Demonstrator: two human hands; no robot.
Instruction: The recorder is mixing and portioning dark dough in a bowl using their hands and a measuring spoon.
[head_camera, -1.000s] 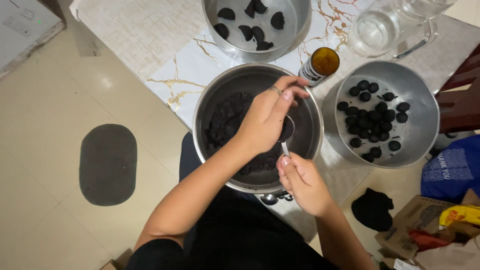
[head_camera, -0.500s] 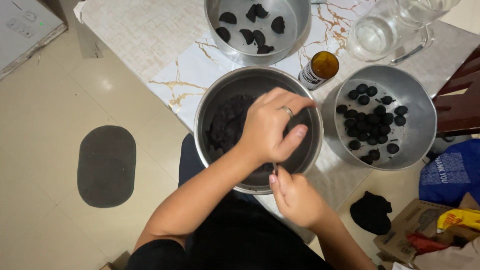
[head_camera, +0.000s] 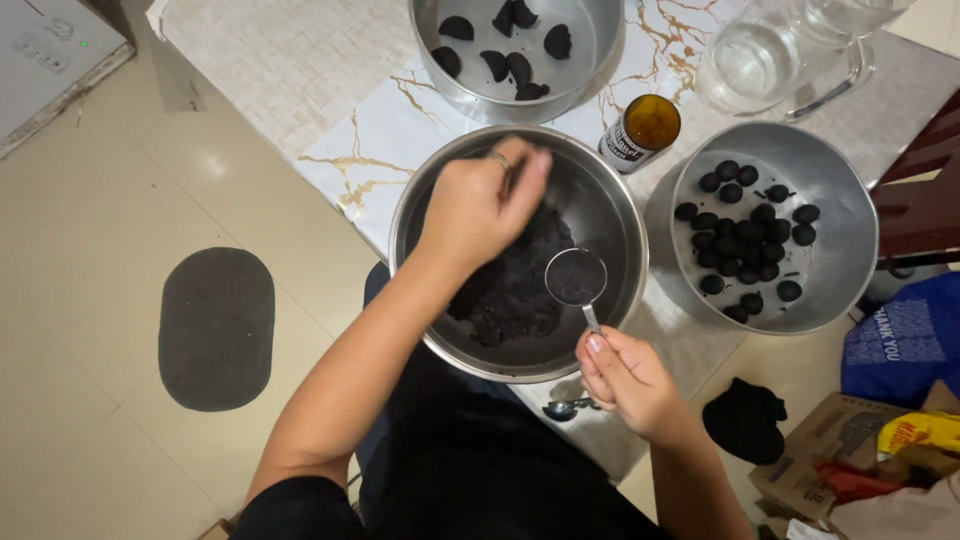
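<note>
A person's left hand (head_camera: 478, 207) reached into a large steel mixing bowl (head_camera: 610, 205) on the marble-patterned bench (head_camera: 330, 70), fingers bunched over the dark crumbly mixture (head_camera: 510, 290) heaped in the bowl's bottom; whether that grip was clenched on any of the mixture could not be told. The right hand (head_camera: 625, 380) pinched the handle of a small round measuring spoon (head_camera: 576, 277), its grip grasping the spoon at the bowl's near rim, the spoon's cup filled with the dark mixture and held just above the heap. To the right, a second steel bowl (head_camera: 840, 200) held rows of rolled dark balls (head_camera: 745, 240). A third bowl (head_camera: 590, 45) at the far edge carried several dark wedge-shaped pieces (head_camera: 505, 60). An open brown bottle (head_camera: 640, 132) stood between the three bowls, and a clear glass jug (head_camera: 760, 55) sat beyond it. A dark oval mat (head_camera: 215, 327) lay on the tiled floor (head_camera: 90, 200) to the left.
</note>
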